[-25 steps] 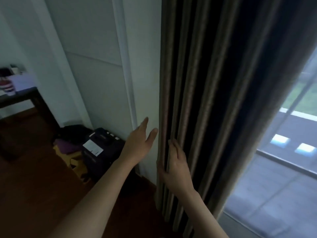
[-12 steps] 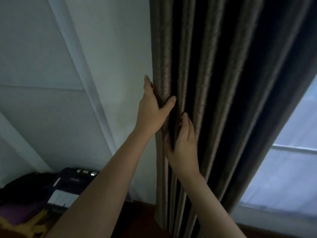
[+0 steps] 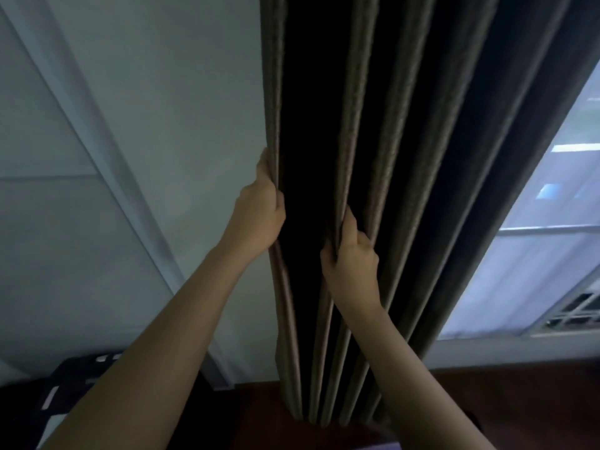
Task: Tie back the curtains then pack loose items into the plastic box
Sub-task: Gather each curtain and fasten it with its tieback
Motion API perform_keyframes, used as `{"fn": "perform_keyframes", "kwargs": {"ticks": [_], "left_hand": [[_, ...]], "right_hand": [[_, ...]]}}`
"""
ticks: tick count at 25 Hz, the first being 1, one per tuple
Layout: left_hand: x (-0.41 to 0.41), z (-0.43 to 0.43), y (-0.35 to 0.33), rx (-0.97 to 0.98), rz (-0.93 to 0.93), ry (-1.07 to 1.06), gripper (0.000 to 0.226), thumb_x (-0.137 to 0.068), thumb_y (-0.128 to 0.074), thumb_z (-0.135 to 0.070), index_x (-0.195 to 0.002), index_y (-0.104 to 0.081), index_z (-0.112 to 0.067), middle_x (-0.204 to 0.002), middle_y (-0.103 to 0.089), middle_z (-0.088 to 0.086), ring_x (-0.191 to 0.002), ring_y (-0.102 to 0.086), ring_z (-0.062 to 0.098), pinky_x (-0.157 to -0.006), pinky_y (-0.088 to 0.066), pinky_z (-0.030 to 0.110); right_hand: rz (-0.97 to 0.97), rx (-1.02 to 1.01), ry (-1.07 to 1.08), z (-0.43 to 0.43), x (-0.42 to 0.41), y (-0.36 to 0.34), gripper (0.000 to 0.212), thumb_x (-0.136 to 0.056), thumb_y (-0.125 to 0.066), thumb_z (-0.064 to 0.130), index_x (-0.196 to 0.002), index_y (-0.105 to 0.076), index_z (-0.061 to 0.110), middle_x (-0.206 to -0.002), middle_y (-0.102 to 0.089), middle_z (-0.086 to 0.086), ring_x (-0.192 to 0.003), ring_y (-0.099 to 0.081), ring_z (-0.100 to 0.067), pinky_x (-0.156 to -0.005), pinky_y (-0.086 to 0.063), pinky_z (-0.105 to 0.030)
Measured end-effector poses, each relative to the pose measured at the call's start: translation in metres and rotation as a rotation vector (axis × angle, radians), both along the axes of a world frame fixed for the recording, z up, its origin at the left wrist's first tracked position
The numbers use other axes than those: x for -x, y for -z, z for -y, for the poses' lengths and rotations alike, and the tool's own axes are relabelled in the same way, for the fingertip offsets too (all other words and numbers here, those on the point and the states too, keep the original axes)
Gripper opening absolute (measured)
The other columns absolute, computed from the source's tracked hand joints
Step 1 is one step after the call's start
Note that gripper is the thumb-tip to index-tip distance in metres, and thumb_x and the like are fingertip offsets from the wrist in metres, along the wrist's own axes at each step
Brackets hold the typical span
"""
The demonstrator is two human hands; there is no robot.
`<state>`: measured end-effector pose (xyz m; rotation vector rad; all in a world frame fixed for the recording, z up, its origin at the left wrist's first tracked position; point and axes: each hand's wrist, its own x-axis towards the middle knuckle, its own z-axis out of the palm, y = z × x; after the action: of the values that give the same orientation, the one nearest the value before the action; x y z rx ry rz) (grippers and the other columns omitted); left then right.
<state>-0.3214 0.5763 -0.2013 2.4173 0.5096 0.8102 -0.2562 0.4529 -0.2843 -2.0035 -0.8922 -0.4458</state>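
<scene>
Left hand (image 3: 261, 212): closed on the curtain (image 3: 383, 157) at its left edge — frame centre.
Right hand (image 3: 352, 254): clenched around an inner fold, slightly lower right.
Curtain: gathered in dark pleats — hanging top centre to floor (image 3: 503, 391).

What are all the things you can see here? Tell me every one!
curtain: one, dark grey-brown, hanging in long folds in the middle, bunched together near the floor
wall: one, pale grey-white with panel lines, left of the curtain
window: one, bright and pale, right of the curtain
floor: one, dark reddish-brown wood, along the bottom
dark case: one, black with small white patches, bottom left corner by the wall; too dim to tell just what it is
left hand: one, shut on the curtain's left edge
right hand: one, shut on a fold further right, lower than the left hand
</scene>
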Motion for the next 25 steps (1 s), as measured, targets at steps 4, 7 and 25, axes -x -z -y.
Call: {"fn": "perform_keyframes", "kwargs": {"ticks": [4, 7, 25], "left_hand": [[-0.004, 0.004, 0.011, 0.103, -0.102, 0.031, 0.049, -0.099, -0.031, -0.014, -0.146, -0.017, -0.011, -0.092, -0.058, 0.004, -0.065, -0.054, 0.007, -0.055, -0.039, 0.018], [-0.002, 0.016, 0.035, 0.137, -0.212, 0.037, 0.049, -0.099, -0.032, -0.013, -0.146, -0.016, -0.011, -0.089, -0.061, 0.010, -0.067, -0.057, 0.018, -0.057, -0.041, 0.024], [-0.016, 0.072, 0.038, 0.200, -0.346, 0.084, 0.029, -0.096, -0.031, -0.010, -0.072, -0.037, -0.025, -0.084, -0.050, 0.009, -0.076, -0.057, 0.025, -0.074, -0.053, 0.038]], "right_hand": [[-0.035, 0.152, -0.072, 0.004, -0.002, 0.039, 0.043, -0.089, -0.053, 0.003, -0.131, -0.045, 0.005, -0.107, -0.065, -0.014, -0.090, -0.066, -0.029, -0.076, -0.056, -0.037], [-0.102, 0.208, -0.083, 0.020, 0.001, 0.064, 0.028, -0.091, -0.052, 0.007, -0.119, -0.051, 0.004, -0.104, -0.065, -0.013, -0.087, -0.066, -0.030, -0.072, -0.055, -0.038], [-0.199, 0.177, -0.382, 0.054, -0.008, 0.085, 0.041, -0.085, -0.056, 0.017, -0.125, -0.052, 0.010, -0.102, -0.065, -0.007, -0.089, -0.065, -0.023, -0.075, -0.055, -0.031]]}}
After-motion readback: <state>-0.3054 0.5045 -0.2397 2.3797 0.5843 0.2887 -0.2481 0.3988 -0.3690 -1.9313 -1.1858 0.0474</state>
